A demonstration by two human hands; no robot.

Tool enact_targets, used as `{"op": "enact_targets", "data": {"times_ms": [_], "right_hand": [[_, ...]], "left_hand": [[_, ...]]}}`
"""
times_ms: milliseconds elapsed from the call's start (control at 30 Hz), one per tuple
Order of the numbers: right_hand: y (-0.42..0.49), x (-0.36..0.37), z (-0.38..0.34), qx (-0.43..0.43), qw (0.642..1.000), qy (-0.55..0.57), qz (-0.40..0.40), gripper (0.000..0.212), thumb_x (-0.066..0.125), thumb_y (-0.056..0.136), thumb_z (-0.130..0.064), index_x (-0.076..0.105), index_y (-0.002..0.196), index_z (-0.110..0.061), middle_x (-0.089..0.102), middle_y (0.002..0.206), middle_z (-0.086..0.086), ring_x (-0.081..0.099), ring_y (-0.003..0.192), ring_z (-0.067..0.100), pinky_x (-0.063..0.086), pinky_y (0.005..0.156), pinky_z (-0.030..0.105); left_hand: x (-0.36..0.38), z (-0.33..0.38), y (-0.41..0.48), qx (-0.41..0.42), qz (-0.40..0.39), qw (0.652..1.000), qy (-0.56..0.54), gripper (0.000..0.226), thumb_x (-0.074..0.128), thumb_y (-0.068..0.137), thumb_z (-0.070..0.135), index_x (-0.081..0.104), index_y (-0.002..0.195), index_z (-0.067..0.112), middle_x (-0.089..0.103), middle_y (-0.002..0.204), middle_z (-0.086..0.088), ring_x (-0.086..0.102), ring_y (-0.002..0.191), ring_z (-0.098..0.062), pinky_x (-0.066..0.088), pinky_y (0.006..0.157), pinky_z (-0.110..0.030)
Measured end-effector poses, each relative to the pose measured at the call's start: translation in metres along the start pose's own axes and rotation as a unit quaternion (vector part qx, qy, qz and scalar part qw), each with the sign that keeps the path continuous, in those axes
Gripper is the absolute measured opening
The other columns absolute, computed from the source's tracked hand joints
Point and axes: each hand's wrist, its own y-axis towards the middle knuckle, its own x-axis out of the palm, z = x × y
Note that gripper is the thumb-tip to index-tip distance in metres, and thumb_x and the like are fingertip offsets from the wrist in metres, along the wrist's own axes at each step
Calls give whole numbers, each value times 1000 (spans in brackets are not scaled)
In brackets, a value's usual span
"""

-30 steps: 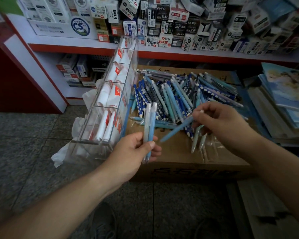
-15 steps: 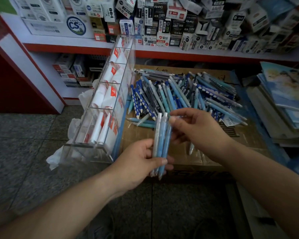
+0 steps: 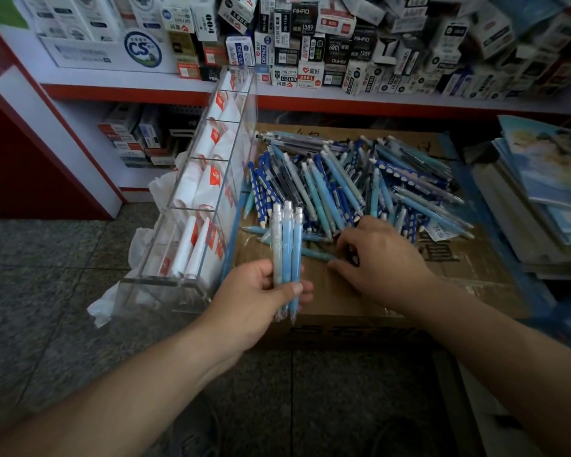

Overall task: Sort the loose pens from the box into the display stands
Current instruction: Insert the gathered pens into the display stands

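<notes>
A view from a head camera, looking down at two bare forearms reaching over a closed cardboard box (image 3: 360,311) on a tiled floor (image 3: 47,291).

The left hand (image 3: 254,295) is closed around three pale blue pens (image 3: 286,252), held upright side by side, with their white caps pointing up and the thumb pressed across their lower barrels. The tips poke out just below the fingers (image 3: 305,286).

The right hand (image 3: 376,255) lies palm down on the box top at the near edge of a loose pile of pens (image 3: 360,183). Its fingers are curled down among the nearest pens; whether they have hold of one cannot be told, as the hand covers them. One teal pen (image 3: 317,253) lies flat just to the left of this hand, between the two hands.

The pile spreads across the far half of the box top: light blue, teal and dark blue spotted barrels, crossing one another at many angles.

Just to the left of the box stands a clear acrylic display stand (image 3: 211,192), long and narrow, split into several compartments running away from the viewer. White items with red marks sit in the compartments. Crumpled white plastic (image 3: 139,245) lies under and beside it.

Behind, a red-edged shelf (image 3: 310,100) is crowded with small stationery boxes. To the right is a stack of notebooks (image 3: 548,192).
</notes>
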Motion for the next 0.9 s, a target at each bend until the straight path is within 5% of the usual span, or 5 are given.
{"op": "enact_targets", "data": {"times_ms": [133,267,433,633,900], "right_hand": [[-2,-3,-2,10,1000,13,-27,25,68,91,-46,66,108,-28,42,101,-6,49,106,16,42,86,28],[-9,-23,-1,35,988,153,-13,13,72,91,-34,60,93,-28,55,93,-12,58,82,7,46,63,16],[-21,-60,16,107,889,442,47,7,70,93,-21,70,100,-19,73,83,1,67,68,14,56,61,27],[-30,-55,16,116,872,475,11,13,65,96,-18,71,107,-20,73,83,2,73,76,20,58,64,27],[-28,-48,-2,110,880,462,21,8,72,92,-21,71,99,-17,73,76,7,71,63,18,58,57,24]], "left_hand": [[-1,1,0,3,6,1000,0,22,60,96,-4,67,111,10,78,96,-8,77,88,-17,62,75,-25],[-2,3,0,17,5,1000,9,23,58,97,-1,66,114,13,78,96,-5,76,89,-15,62,73,-23],[0,9,-4,50,-30,998,22,24,52,101,3,64,116,16,78,99,-2,75,93,-16,62,79,-26],[10,9,1,33,-30,998,39,23,51,102,4,64,118,16,78,102,-1,74,95,-11,61,82,-25],[30,3,2,-18,-142,988,63,23,55,99,2,62,120,12,77,104,-10,75,97,-19,61,87,-37]]}}
